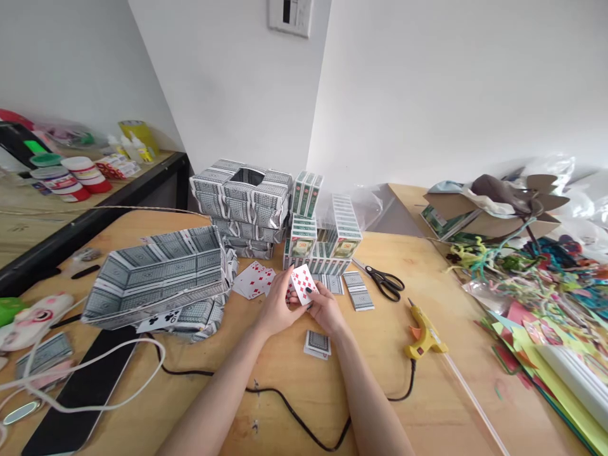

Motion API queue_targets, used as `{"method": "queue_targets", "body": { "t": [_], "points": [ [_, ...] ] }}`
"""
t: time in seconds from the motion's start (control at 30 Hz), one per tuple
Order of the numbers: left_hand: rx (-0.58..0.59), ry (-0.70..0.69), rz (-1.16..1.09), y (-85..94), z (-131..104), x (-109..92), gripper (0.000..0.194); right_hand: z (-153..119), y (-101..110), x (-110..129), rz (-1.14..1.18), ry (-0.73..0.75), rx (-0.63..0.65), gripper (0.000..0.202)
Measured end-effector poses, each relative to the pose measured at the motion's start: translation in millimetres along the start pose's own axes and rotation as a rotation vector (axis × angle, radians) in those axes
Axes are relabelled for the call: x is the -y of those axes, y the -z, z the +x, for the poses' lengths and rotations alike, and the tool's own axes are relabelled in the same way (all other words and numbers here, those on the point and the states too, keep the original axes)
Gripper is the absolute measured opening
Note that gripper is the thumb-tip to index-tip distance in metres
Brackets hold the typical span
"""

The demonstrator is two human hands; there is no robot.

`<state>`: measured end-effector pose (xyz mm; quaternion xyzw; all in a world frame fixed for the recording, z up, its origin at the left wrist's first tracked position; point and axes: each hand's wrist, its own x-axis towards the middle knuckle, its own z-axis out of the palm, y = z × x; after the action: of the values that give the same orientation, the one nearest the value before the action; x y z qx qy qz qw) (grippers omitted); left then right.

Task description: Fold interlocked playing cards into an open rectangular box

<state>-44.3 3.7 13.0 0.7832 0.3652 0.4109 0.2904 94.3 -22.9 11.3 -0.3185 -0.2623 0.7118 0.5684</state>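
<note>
Over the middle of the table, my left hand (278, 304) and my right hand (325, 308) are both closed on a playing card (303, 283) with red diamonds facing me. Whether more cards sit behind it cannot be made out. Face-up cards with red diamonds (254, 278) are fanned out to the left of my left hand. Beyond my right hand lie face-down cards, one group (358, 291) nearer the scissors. A small stack of cards (317, 343) rests between my forearms. To the left stands an open tray built from cards (156, 272), tilted on another card-covered piece.
Card-covered boxes (242, 196) and stacked card packs (304, 237) stand at the back. Black-handled scissors (387, 282) and a yellow glue gun (424, 335) lie right, its black cord crossing beneath my forearms. Coloured paper and craft scraps (527, 266) fill the far right.
</note>
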Motion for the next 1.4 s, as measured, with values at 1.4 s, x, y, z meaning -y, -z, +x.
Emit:
{"method": "queue_targets", "body": {
  "t": [1.4],
  "points": [
    [0.034, 0.356, -0.685, -7.5, 4.6, 7.1, 0.046, 3.3, 6.6, -3.3, -0.382, 0.265, -0.295, 0.027]
  ]
}}
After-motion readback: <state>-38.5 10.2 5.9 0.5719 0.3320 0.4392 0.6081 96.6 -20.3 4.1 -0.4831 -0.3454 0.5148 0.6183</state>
